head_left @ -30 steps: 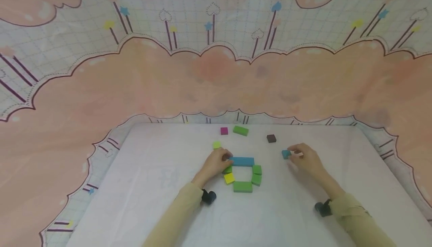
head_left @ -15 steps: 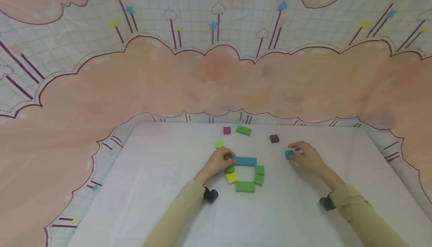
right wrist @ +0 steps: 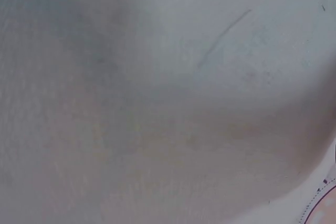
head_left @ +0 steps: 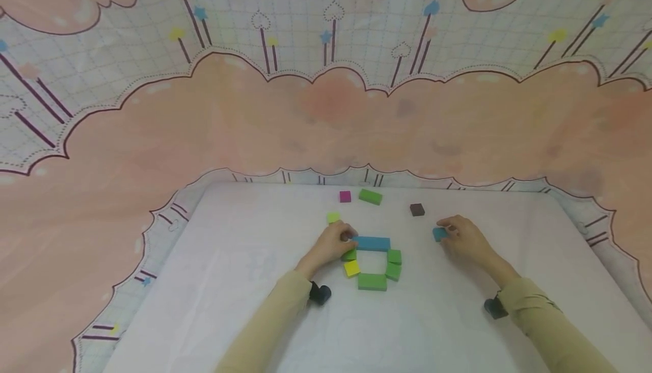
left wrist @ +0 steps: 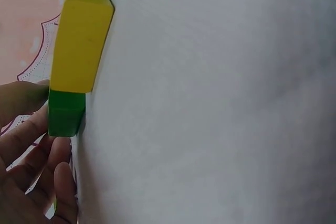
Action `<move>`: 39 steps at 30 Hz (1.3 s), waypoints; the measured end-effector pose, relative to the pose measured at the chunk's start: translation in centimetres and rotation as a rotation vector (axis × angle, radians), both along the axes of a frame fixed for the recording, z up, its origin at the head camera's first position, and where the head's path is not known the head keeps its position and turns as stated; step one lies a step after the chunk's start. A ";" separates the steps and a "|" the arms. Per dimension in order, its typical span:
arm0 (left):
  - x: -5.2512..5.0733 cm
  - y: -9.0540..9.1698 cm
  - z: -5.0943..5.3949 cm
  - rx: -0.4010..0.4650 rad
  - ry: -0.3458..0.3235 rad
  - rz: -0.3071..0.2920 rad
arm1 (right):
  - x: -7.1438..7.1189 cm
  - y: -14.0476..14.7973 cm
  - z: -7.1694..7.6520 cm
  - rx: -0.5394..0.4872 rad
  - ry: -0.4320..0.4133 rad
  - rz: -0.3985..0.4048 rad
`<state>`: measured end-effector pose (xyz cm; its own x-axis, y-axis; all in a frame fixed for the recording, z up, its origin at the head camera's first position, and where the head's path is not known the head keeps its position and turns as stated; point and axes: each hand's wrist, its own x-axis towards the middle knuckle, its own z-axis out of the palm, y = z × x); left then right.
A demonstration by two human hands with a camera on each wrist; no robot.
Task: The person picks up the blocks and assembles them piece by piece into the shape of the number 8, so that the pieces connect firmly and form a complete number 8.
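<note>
Several coloured blocks form a small ring on the white table. Its far side is a long blue block (head_left: 373, 243), and my left hand (head_left: 328, 247) grips the left end of it with thumb and fingers. Just below that thumb sits a green block (head_left: 349, 255), with a yellow block (head_left: 352, 268) nearer me. In the left wrist view the fingers (left wrist: 39, 163) lie close by the green block (left wrist: 65, 113), and the blue one is hidden. To the right, my right hand (head_left: 466, 241) pinches a small blue block (head_left: 439, 234). The right wrist view is only blur.
Two green blocks (head_left: 394, 264) make the ring's right side, and a longer green block (head_left: 372, 282) its near side. Beyond lie a lime block (head_left: 333, 217), a magenta block (head_left: 345, 196), a green block (head_left: 370, 196) and a dark brown block (head_left: 417, 209).
My right index finger has come down, and finger and thumb now pinch the small blue block. The left hand keeps its place. The head view has shifted slightly.
</note>
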<state>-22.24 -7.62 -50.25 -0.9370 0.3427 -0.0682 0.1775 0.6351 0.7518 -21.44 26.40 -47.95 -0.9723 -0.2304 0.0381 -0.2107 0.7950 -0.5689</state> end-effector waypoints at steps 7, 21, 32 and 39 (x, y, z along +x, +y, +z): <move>0.0 0.0 -0.1 0.001 0.009 -0.003 | 0.1 0.1 -0.2 -0.004 0.007 0.003; 0.2 0.0 0.2 -0.005 -0.016 0.005 | 0.0 0.4 -0.6 -0.003 0.028 0.012; 0.1 0.0 0.0 0.002 -0.026 0.009 | -0.1 0.4 -0.8 -0.008 0.016 0.004; 0.1 0.0 0.2 -0.001 -0.021 0.009 | 0.0 0.2 -0.7 -0.038 0.010 0.002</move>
